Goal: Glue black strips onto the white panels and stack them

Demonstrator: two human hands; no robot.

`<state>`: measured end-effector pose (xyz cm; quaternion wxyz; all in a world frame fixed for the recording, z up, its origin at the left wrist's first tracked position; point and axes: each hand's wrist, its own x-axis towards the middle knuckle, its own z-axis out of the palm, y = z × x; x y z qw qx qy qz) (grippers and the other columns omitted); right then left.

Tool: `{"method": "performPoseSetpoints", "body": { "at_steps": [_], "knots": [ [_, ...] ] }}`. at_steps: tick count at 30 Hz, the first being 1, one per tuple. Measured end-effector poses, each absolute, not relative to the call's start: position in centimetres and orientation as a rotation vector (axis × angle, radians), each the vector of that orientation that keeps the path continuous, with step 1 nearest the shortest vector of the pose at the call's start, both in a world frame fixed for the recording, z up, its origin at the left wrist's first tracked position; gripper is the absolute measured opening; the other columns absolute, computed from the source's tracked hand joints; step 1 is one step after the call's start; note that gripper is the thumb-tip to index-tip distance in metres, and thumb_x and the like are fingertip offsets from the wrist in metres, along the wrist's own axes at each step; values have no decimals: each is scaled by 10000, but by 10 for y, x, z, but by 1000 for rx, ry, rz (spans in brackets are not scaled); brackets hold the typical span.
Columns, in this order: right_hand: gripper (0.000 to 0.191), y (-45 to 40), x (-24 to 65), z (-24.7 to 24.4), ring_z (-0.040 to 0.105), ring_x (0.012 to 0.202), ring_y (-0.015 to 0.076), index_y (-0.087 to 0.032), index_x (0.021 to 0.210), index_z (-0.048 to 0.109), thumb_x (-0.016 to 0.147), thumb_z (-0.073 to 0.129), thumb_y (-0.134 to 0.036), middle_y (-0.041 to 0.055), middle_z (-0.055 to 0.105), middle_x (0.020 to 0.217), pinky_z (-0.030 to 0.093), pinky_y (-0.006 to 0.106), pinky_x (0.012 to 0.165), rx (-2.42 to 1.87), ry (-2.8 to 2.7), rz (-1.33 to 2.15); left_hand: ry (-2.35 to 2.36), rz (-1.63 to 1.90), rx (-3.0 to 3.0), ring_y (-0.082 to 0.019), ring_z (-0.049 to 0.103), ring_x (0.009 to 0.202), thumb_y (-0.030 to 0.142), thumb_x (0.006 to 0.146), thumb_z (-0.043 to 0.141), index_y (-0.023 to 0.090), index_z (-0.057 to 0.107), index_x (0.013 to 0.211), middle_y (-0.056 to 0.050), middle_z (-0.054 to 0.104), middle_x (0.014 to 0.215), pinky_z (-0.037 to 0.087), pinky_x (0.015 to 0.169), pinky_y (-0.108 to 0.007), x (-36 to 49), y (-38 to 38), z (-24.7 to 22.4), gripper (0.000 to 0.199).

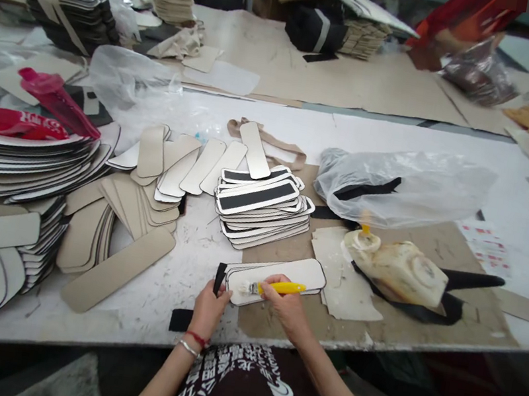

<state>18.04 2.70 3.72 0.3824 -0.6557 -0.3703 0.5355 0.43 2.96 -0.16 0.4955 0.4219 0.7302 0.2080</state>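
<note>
A yellow-handled brush [283, 287] is gripped in my right hand [288, 307], which is closed around its handle. The bristles rest on the upper white rounded panel [302, 276], where a whitish wet smear shows. My left hand [209, 310] is closed at the panel's left end, with a short black strip [220, 276] standing up between its fingers. Its fingertips touch the panel's edge. More panels lie under the top one. Just behind is a stack of white panels [261, 221], some bearing black strips, the top one [258, 197] among them.
Fanned beige panels [128, 203] and curved stacks [18, 166] fill the left side. To the right lie a stained plastic container [403, 270] and a clear plastic bag [407, 187]. A black piece [181, 320] lies near the table's front edge.
</note>
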Motion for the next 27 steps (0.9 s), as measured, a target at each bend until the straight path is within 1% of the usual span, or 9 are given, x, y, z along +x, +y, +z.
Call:
{"method": "performPoseSetpoints", "body": {
  "at_steps": [4,9,13,17,22,25,27],
  "knots": [
    [264,19,190,32,507,622,143,-178,737,538,714,555,-441,-7,539,653,401,261,606,-1761,-1115,1116,1799,488,1069,-139,514,552,287,615,578,180,494,685,11,531,570,364,555,-242,7,31,-5,152],
    [272,12,218,36,515,769,186,-184,736,560,743,515,-452,36,564,752,388,321,749,-1921,-1277,689,1780,502,1020,-151,516,552,304,593,590,185,496,688,17,523,558,362,552,-250,8,32,-5,179],
    [273,8,242,41,509,784,188,-191,747,555,781,465,-447,46,556,771,389,335,767,-1967,-1365,482,1767,531,1005,-154,517,530,336,592,586,183,499,711,20,528,551,371,541,-258,7,30,-7,212],
    [246,6,261,48,516,797,185,-196,777,548,811,435,-412,53,542,795,404,342,787,-1975,-1406,339,1763,540,952,-156,512,500,356,574,600,177,515,723,23,527,530,379,522,-266,8,29,-6,248],
    [163,5,272,53,517,848,183,-200,872,562,826,448,-306,68,536,862,425,332,794,-1947,-1523,195,1786,560,935,-166,523,512,380,569,605,171,536,721,13,543,537,388,530,-275,10,27,5,268],
    [155,3,262,47,517,841,189,-203,884,573,831,438,-259,74,538,866,437,329,763,-1963,-1626,176,1790,526,1025,-186,546,556,395,580,593,173,541,735,-5,570,574,397,568,-291,11,26,12,275],
    [151,0,247,44,519,822,189,-206,877,574,831,436,-243,72,540,847,445,325,739,-1936,-1690,234,1786,489,1090,-197,555,584,400,595,580,178,542,745,-13,582,596,396,592,-298,11,26,14,271]
  ]
}}
